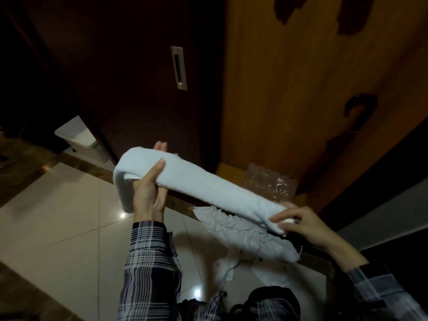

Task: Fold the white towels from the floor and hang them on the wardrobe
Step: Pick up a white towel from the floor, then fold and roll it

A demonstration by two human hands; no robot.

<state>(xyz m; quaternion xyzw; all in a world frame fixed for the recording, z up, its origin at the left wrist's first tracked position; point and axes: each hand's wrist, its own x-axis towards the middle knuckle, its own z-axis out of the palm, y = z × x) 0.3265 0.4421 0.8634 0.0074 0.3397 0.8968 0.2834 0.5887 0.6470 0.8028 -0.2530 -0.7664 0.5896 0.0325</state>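
My two hands stretch one white towel [208, 186] into a long narrow band in front of the wardrobe [289, 89], partway through the folding job. Nearest me, below the towel, a crumpled white cloth [243, 232] lies on the tiled floor [58, 216], with another small white piece [225, 269] just beyond my left sleeve; these look like more work waiting, though I cannot tell from here whether both are towels. My right hand [301, 222] pinches the near end of the towel, fingers curled over its edge. My left hand [150, 181] grips the far end, thumb pressed across the top and fingers behind, where the fabric doubles over and hangs down past my palm. So the towel is off the floor and held in the air between my hands, already narrowed lengthwise by the look of it, but not yet brought end to end. Behind the towel, a clear plastic wrapper [271, 184] sits on the wardrobe's low wooden ledge. To the left of the wardrobe a pale bin [78, 137] stands against the dark panel, whose metal recessed handle [178, 68] sits higher up. A dark hook [357, 105] shows on the lighter wooden door; nothing white hangs there. My judgement: one towel mid-fold, none hung in view, hanging all still to come
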